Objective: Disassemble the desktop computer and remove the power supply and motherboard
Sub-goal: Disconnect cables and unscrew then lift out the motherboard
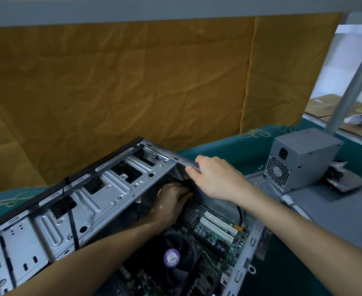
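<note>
Tabletop (229, 150) teal-green. Backdrop cloth (133, 82) mustard-brown, creased. Case (103, 189) silver-grey w/ black edge. Power supply (303, 161) grey, honeycomb vent. Motherboard (210, 231) green, white slots. Fan (171, 257) black, purple sticker.

Open grey computer case (103, 195), motherboard (214, 233) still inside; boxy grey power supply (299, 161) apart, outside it.

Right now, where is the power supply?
In the head view, the power supply stands at the right, outside the computer case, on a grey panel beyond the right hand.
</note>
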`<state>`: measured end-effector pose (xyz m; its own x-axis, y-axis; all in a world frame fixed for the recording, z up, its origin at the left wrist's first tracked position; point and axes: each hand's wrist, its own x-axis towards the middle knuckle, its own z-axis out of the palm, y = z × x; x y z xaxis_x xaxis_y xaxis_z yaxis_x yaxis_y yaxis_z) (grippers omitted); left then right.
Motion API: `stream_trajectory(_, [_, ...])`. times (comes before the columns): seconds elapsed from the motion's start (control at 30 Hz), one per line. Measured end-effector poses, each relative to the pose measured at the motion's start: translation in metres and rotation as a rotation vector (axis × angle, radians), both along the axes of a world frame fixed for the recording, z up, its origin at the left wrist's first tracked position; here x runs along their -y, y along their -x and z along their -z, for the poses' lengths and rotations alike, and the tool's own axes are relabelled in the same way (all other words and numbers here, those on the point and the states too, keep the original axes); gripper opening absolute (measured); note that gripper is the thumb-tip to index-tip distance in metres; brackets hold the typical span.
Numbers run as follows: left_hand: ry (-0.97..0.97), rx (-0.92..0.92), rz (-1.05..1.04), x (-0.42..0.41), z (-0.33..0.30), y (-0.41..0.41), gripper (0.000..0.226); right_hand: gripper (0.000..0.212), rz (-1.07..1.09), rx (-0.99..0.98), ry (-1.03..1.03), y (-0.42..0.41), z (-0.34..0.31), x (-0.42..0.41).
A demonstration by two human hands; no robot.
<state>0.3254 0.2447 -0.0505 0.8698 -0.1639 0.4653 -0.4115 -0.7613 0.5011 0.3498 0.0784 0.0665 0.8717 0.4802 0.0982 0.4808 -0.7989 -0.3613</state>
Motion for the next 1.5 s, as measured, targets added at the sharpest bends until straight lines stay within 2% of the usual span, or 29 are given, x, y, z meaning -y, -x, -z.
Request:
stream_trajectory(0.43, [0.072,-0.043,-0.049,0.001,0.0012,-0.0019,0.018,0.042,-0.019,-0.008,0.024,0.0019,-0.0027,-0.0005])
stream_trajectory(0.6, [-0.002,0.017,-0.02,0.0014,-0.0004,0.0031,0.014,0.042,-0.026,-0.002,0.021,0.0032,-0.0026,-0.0002])
stream_trajectory(0.77, [0.068,-0.023,-0.053,0.0025,-0.002,0.0,0.015,0.042,-0.032,0.007,0.019,0.0024,-0.0028,0.0002])
stream_trajectory(0.9, [-0.001,0.0,-0.01,0.0013,-0.0027,0.0036,0.013,0.041,-0.03,0.009,0.022,0.003,-0.0022,0.0])
stream_trajectory(1.07, [0.06,-0.038,-0.055,0.0033,-0.0052,0.001,0.016,0.042,-0.036,0.011,0.016,0.0014,-0.0018,0.0004])
stream_trajectory(1.5, [0.029,0.001,0.012,0.0016,-0.0032,0.0037,0.016,0.041,-0.033,0.009,0.024,0.0028,-0.0016,-0.0004])
